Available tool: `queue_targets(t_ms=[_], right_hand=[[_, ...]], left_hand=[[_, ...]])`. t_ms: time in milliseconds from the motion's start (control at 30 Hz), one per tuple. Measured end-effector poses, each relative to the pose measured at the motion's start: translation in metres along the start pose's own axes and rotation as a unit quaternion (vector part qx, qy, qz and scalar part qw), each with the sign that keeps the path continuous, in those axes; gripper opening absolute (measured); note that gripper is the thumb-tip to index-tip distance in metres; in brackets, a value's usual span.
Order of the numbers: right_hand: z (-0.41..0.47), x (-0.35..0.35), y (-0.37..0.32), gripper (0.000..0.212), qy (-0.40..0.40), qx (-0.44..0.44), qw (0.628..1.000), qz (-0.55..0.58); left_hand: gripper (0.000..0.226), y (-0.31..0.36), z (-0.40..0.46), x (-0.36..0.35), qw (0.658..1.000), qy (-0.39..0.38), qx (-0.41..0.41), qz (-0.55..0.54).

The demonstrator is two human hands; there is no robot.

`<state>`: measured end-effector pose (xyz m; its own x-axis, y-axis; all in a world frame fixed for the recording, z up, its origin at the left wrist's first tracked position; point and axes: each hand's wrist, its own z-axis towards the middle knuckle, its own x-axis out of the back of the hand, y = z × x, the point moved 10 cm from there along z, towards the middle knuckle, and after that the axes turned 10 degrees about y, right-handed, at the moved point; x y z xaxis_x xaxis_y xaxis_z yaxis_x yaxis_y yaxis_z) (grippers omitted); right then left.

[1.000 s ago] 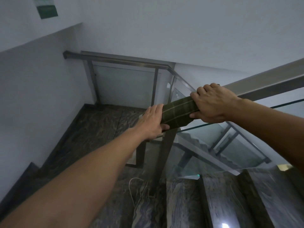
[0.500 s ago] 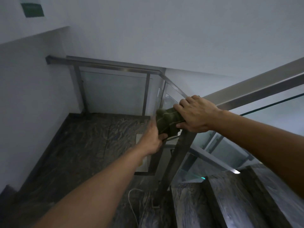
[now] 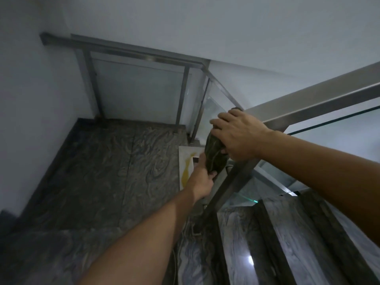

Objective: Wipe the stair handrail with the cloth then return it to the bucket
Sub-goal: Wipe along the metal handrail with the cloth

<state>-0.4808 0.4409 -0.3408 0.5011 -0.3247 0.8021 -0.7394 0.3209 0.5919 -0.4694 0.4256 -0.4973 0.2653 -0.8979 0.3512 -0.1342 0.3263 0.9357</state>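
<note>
Hands: two, both bare, both on the one cloth.
Right hand [image 3: 238, 136]: lies over the lower end of the handrail at about 2 o'clock from frame centre, palm down; its fingers are loosely spread and curl over the top of the cloth, pressing it onto the rail end.
Left hand [image 3: 202, 177]: reaches up from 6 o'clock, just below the right hand; thumb and fingers pinch the hanging lower end of the cloth.
Cloth [image 3: 214, 156]: one, dark green with thin pale stripes, bunched and draped down from the rail end, held between the two hands.
Handrail [image 3: 316, 99]: one flat grey metal rail running up toward 2 o'clock, its lower end covered by the cloth; a second, level rail [image 3: 131, 52] borders the landing at 11 o'clock.
Post [image 3: 228, 186]: one slanted metal upright under the rail end, beside the left wrist.
Glass panels: several, I cannot count them surely.
Steps [image 3: 292, 239]: dark veined stone, three treads in view at 5 o'clock.
Landing [image 3: 98, 173]: the same stone, at 9 o'clock.
Bucket: not in view.
</note>
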Motion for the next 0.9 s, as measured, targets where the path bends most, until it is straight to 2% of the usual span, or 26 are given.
queue_targets(t_ms=[133, 300, 500, 667, 767, 833, 867, 900], right_hand=[[0.009, -0.007, -0.011, 0.060, -0.025, 0.007, 0.999, -0.038], [0.011, -0.008, -0.012, 0.060, -0.033, 0.000, 0.998, -0.056], [0.007, -0.008, -0.008, 0.060, -0.016, -0.013, 0.999, -0.039], [0.009, -0.012, -0.007, 0.062, -0.008, -0.021, 0.998, -0.054], [0.009, -0.012, -0.008, 0.058, -0.005, -0.021, 0.998, -0.051], [0.009, -0.013, -0.009, 0.055, -0.001, -0.021, 0.999, -0.040], [0.008, -0.014, -0.010, 0.054, 0.000, -0.023, 0.999, -0.035], [0.007, -0.014, -0.010, 0.053, -0.003, -0.027, 0.999, -0.031]], left_hand=[[0.068, -0.015, 0.000, 0.003, 0.999, -0.037, 0.018, 0.030], [0.076, -0.011, 0.000, 0.003, 0.995, -0.100, 0.015, 0.012], [0.067, -0.010, 0.014, 0.011, 0.992, -0.112, -0.016, 0.053], [0.060, -0.011, 0.013, -0.001, 0.990, -0.142, 0.008, 0.006], [0.062, -0.013, 0.015, -0.008, 0.990, -0.135, -0.047, -0.005], [0.050, -0.004, 0.016, -0.011, 0.984, -0.120, -0.127, 0.023], [0.042, 0.000, 0.016, -0.008, 0.984, -0.102, -0.142, 0.037], [0.041, -0.003, 0.019, -0.011, 0.988, -0.099, -0.121, 0.011]])
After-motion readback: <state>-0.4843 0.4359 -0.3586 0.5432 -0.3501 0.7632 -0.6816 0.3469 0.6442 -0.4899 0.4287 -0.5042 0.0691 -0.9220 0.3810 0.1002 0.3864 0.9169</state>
